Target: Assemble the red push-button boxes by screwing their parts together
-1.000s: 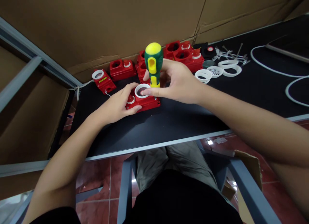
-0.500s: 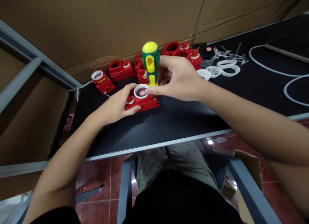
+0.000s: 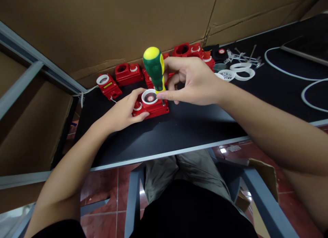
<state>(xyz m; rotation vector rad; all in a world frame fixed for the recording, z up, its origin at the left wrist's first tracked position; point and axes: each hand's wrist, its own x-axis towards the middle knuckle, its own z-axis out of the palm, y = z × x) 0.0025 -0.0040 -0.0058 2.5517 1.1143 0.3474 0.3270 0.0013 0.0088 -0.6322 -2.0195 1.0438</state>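
Observation:
A red plastic housing (image 3: 153, 109) with a white ring (image 3: 149, 96) on top lies on the black table (image 3: 179, 128). My left hand (image 3: 125, 111) grips its left side, thumb on the front edge. A green and yellow screwdriver (image 3: 154, 69) stands nearly upright on the housing's right corner, leaning slightly left. My right hand (image 3: 192, 82) pinches the screwdriver low on its handle with thumb and fingers.
Several more red housings (image 3: 128, 72) line the cardboard wall at the back. White rings (image 3: 241, 70), a dish of small screws (image 3: 225, 75) and metal pins lie at the back right. A white cable (image 3: 287, 74) loops at the far right. The table edge runs just below my forearms.
The screwdriver handle has turned and tilted slightly left; my right fingers have shifted round it. The left hand and housing have stayed put.

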